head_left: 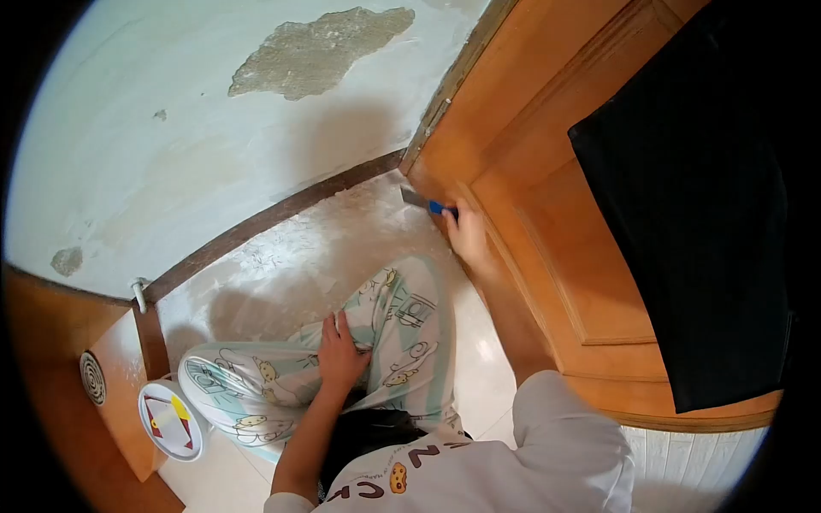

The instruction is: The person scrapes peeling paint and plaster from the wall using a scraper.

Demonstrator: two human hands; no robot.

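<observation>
My right hand (468,232) is closed around the blue handle of a putty knife (417,198). Its flat metal blade points left, over the whitish dusty floor (282,252) close to the corner between wall and wooden door. My left hand (339,350) lies on my patterned trousers (410,316), fingers stretched out and holding nothing. Above the floor, the white wall (171,145) has a large bare patch (321,53) where grey material shows through. A dark brown baseboard (274,214) runs along the foot of the wall.
A white bucket (174,421) with a red and yellow label stands by my knee. Beside it is a wooden panel with a round vent (92,378). A small white pipe (139,293) sticks out near the baseboard. Black cloth (684,214) hangs over the wooden door (556,239) at right.
</observation>
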